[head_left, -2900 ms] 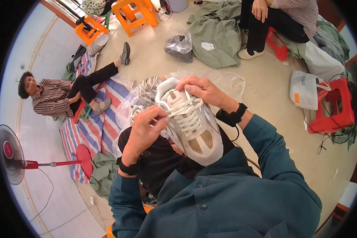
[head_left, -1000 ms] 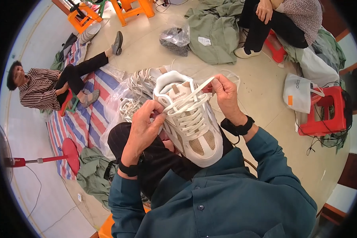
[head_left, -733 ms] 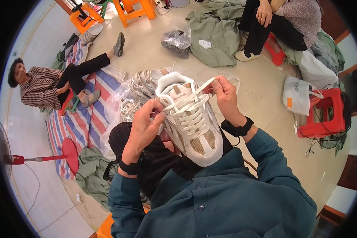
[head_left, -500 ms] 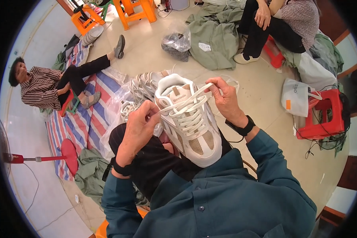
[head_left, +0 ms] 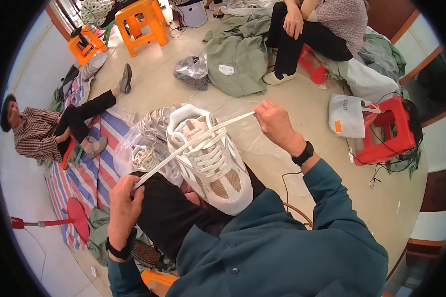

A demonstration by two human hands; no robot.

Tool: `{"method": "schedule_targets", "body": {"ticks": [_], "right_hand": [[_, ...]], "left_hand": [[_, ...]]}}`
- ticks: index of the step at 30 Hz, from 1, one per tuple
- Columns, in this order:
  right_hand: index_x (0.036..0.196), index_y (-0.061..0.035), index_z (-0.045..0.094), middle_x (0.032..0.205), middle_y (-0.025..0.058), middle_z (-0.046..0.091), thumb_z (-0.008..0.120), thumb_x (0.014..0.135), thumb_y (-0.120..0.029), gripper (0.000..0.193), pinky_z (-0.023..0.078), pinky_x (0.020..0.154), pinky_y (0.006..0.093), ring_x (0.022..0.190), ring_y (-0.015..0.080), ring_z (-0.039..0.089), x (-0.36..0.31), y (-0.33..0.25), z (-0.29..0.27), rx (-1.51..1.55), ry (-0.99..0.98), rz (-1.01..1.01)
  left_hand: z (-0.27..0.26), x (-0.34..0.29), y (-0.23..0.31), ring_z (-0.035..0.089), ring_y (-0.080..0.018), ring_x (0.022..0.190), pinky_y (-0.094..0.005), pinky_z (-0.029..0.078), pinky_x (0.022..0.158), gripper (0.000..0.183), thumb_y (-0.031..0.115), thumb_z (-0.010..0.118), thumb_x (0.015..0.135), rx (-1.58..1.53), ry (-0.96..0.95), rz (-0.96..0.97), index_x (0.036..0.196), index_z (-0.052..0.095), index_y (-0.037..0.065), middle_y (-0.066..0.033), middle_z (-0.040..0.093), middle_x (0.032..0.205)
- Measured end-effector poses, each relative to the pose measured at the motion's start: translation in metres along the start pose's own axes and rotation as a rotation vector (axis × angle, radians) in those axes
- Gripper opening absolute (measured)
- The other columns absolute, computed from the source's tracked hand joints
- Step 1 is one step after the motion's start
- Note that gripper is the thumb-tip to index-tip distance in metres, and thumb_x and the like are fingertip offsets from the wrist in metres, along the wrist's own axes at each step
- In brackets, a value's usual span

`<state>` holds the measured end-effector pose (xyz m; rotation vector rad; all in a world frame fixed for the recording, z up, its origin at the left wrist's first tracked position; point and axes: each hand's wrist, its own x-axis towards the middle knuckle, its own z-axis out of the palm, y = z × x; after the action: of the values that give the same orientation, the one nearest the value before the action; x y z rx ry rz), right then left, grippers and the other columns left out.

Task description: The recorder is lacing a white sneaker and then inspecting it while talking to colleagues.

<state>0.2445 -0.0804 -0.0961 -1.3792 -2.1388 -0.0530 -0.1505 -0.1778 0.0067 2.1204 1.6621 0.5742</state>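
Observation:
A white and tan sneaker (head_left: 228,195) rests on my lap, its toe toward my body and its opening facing away. Cream shoelace (head_left: 176,154) crosses its tongue and is stretched straight out to both sides. At the left, my left hand (head_left: 124,208) is closed, pinching one lace end over my knee. To the right of the shoe, my right hand (head_left: 278,127) pinches the other end, raised above floor level. Both laces look taut. The crossing lies over the top of the laced rows.
More laced sneakers (head_left: 156,123) lie on clear plastic left of the shoe. A striped sheet (head_left: 109,133) covers the floor there, with a seated person (head_left: 44,126) on its far side. A red stool (head_left: 389,138) carries a white bag (head_left: 347,116) at right. Another person (head_left: 327,34) sits beyond.
My hands have moved apart, the left one down and leftward, drawing the laces out long and straight across the shoe. The whole view has shifted slightly.

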Motion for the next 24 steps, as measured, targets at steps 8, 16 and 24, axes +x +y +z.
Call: {"method": "schedule_targets", "body": {"ticks": [8, 16, 24], "right_hand": [[0.083, -0.0012, 0.051, 0.078, 0.0169, 0.055, 0.048, 0.079, -0.001, 0.005, 0.046, 0.065, 0.0441, 0.078, 0.0356, 0.055, -0.021, 0.035, -0.018, -0.024, -0.007, 0.099], [0.083, 0.0001, 0.050, 0.077, 0.0182, 0.055, 0.047, 0.081, 0.000, 0.004, 0.045, 0.065, 0.0451, 0.077, 0.0370, 0.056, -0.054, 0.056, -0.024, -0.026, -0.053, 0.169], [0.082, -0.0003, 0.051, 0.076, 0.0179, 0.055, 0.047, 0.082, -0.001, 0.004, 0.044, 0.064, 0.0453, 0.075, 0.0368, 0.056, -0.097, 0.073, -0.029, -0.026, -0.018, 0.241]], "left_hand": [[-0.020, -0.030, -0.021, 0.055, -0.0322, 0.076, -0.0407, 0.043, 0.065, 0.013, 0.000, 0.054, 0.080, 0.391, 0.104, 0.110, 0.093, 0.056, -0.001, -0.0149, 0.052, 0.076], [-0.026, -0.090, -0.062, 0.060, -0.0359, 0.058, -0.0443, 0.044, 0.052, 0.012, 0.005, 0.048, 0.083, 0.810, -0.013, -0.073, 0.071, 0.049, 0.003, -0.0172, 0.057, 0.060], [-0.012, -0.116, -0.079, 0.061, -0.0374, 0.061, -0.0469, 0.045, 0.054, 0.009, 0.000, 0.050, 0.078, 0.818, 0.018, -0.093, 0.070, 0.051, 0.001, -0.0198, 0.057, 0.060]]}}
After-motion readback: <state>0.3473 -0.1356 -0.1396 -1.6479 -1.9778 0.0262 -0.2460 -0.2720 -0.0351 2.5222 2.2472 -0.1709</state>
